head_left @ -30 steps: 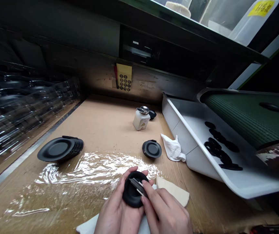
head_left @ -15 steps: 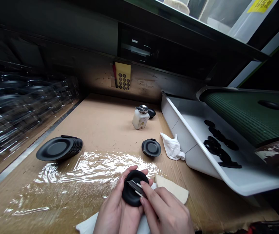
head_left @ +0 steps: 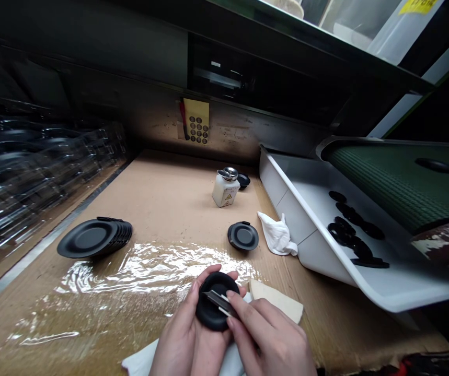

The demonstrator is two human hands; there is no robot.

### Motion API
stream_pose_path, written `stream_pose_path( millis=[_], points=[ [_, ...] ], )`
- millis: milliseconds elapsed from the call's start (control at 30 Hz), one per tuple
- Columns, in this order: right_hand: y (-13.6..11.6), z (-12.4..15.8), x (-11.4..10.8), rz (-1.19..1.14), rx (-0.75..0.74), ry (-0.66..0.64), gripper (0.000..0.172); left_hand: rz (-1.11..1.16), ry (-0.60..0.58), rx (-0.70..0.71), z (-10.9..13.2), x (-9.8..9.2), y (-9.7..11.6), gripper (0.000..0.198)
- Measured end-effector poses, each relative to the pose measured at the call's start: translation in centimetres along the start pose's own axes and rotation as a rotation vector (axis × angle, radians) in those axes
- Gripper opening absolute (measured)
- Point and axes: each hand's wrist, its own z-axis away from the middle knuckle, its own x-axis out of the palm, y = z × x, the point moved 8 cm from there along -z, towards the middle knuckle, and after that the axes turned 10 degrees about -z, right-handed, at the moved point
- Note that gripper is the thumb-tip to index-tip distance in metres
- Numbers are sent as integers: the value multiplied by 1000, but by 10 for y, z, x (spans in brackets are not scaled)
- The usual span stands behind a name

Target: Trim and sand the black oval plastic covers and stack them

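My left hand (head_left: 181,329) cradles a black rubber disc (head_left: 212,310) on its edge. My right hand (head_left: 269,339) pinches a small flat metal blade (head_left: 217,303) and presses it against the disc's face. A white tissue (head_left: 146,357) lies under both hands, and a cream-coloured pad (head_left: 275,303) sits to the right of them. Farther up the cardboard-covered bench (head_left: 177,209) are a stack of black discs (head_left: 94,238), a single black disc (head_left: 243,236) and a white dispenser bottle with a metal top (head_left: 224,191).
Crinkled plastic film (head_left: 130,277) covers the bench near my hands. A white cloth (head_left: 277,235) lies beside a white tray (head_left: 306,209) holding several black discs (head_left: 349,232). A green conveyor belt (head_left: 396,180) runs behind the tray, and transparent stacked trays (head_left: 32,177) stand at left.
The whole view has shifted slightly as my head moved. My hands still hold the disc and blade in nearly the same position.
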Motion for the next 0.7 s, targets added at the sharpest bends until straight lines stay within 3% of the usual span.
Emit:
stream_pose_path(
  millis=[100,233,367,467,567,700],
  points=[
    [17,-1,-18,55,31,14,28,-50,37,19,3,0,3,24],
    [57,1,-43,313,118,36,25,-147,43,26,5,3,4,25],
    [74,-6,-50,429,161,22,27,-215,60,51,6,1,5,23],
    [62,-38,-41,457,135,-58,26,-237,44,88,5,1,6,22],
    [62,-87,-23,535,178,-176,22,-253,-21,121,2,1,8,29],
    [91,-141,-3,602,318,-273,18,-205,-184,89,-3,2,8,33]
  ],
)
